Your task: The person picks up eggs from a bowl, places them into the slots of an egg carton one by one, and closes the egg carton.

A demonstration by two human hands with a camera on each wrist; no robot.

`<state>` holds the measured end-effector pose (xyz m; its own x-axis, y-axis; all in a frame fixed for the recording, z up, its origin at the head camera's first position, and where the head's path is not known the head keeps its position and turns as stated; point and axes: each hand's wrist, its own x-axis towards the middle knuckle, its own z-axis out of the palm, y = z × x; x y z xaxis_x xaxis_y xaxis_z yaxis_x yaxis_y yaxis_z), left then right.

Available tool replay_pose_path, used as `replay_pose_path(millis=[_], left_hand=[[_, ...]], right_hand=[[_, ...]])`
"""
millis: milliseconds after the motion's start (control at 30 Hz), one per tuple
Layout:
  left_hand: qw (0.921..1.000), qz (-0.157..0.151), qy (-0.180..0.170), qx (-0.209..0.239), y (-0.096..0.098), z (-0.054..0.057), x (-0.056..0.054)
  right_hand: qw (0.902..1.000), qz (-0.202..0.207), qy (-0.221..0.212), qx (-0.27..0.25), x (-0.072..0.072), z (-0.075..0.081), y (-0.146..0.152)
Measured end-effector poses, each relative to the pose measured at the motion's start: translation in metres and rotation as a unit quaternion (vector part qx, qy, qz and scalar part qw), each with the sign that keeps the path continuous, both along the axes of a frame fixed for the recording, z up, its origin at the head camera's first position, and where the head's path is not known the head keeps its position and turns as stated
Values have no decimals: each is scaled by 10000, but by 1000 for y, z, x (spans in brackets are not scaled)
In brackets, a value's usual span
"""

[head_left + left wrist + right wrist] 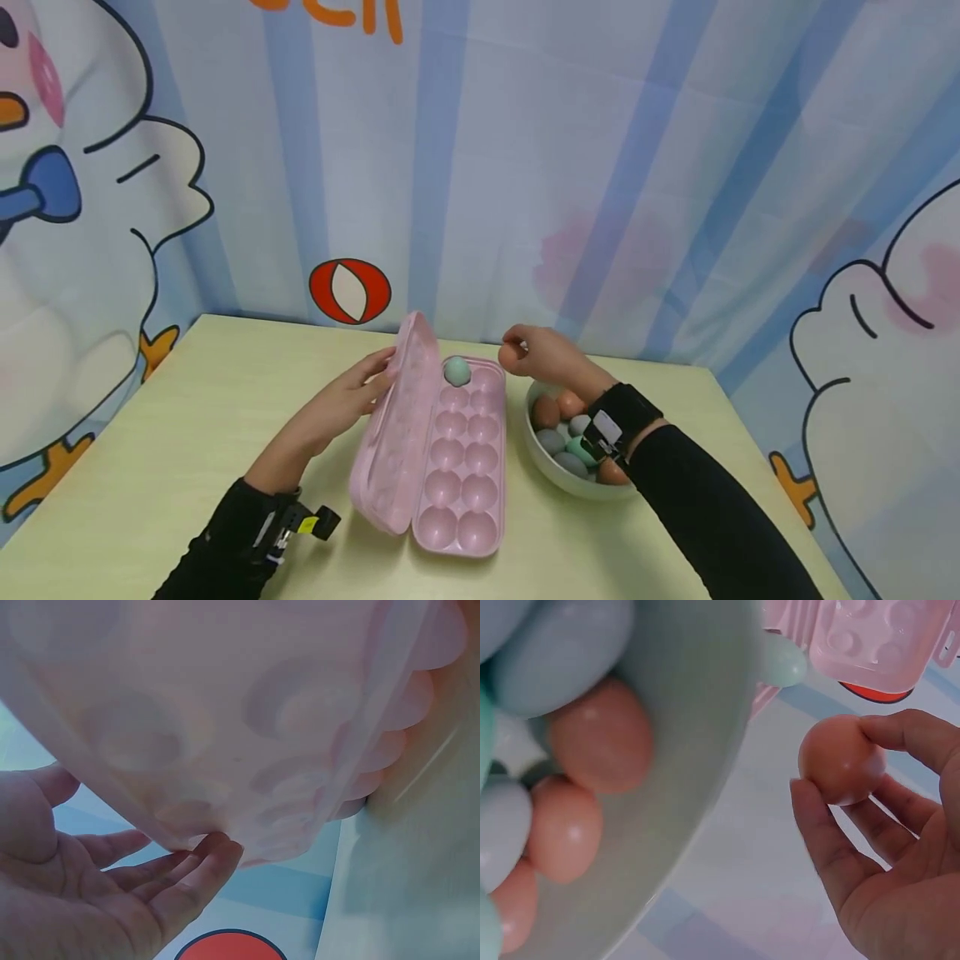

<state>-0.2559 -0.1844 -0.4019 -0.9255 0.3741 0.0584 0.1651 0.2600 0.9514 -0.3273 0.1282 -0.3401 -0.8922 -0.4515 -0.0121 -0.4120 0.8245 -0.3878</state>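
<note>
A pink egg carton (458, 467) stands with its lid (397, 433) raised on the left side. My left hand (347, 398) touches the lid's outer side near its far end; in the left wrist view the fingers (199, 877) lie rather straight against it. One pale green egg (457, 372) sits in the far left cup. Beyond the bowl, my right hand (551, 358) pinches a brown egg (841, 760) between thumb and fingertips, in the air right of the carton's far end. Below that wrist is a pale bowl (551, 471) holding several brown, grey and green eggs.
Carton and bowl stand side by side on a pale yellow table (255, 400). A striped blue and white cloth (495, 167) with cartoon figures hangs behind the table's far edge.
</note>
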Motion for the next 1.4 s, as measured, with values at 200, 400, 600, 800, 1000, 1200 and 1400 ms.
replay_pose_path(millis=[200, 400, 600, 800, 1000, 1200, 1400], left_hand=[[9998, 142, -135, -70, 6, 0, 0], [9995, 197, -163, -187, 8, 1, 3], [9995, 202, -133, -222, 9, 2, 5], [9997, 128, -85, -199, 7, 2, 5], [9997, 110, -58, -215, 7, 3, 5], [9995, 146, -65, -256, 8, 4, 6], [9996, 69, -54, -274, 6, 4, 7]], right_hand=[[9993, -141, -333, -73, -9, 1, -9], [9987, -289, -419, -52, -19, -3, -20], [9976, -511, -433, 167, -27, -8, -31], [9945, -661, -707, 411, -36, -15, -36], [9886, -893, -819, 896, -45, -27, -41], [9813, -900, -845, 1478, -51, -37, -50], [9713, -972, -968, 1943, -52, -45, -59]])
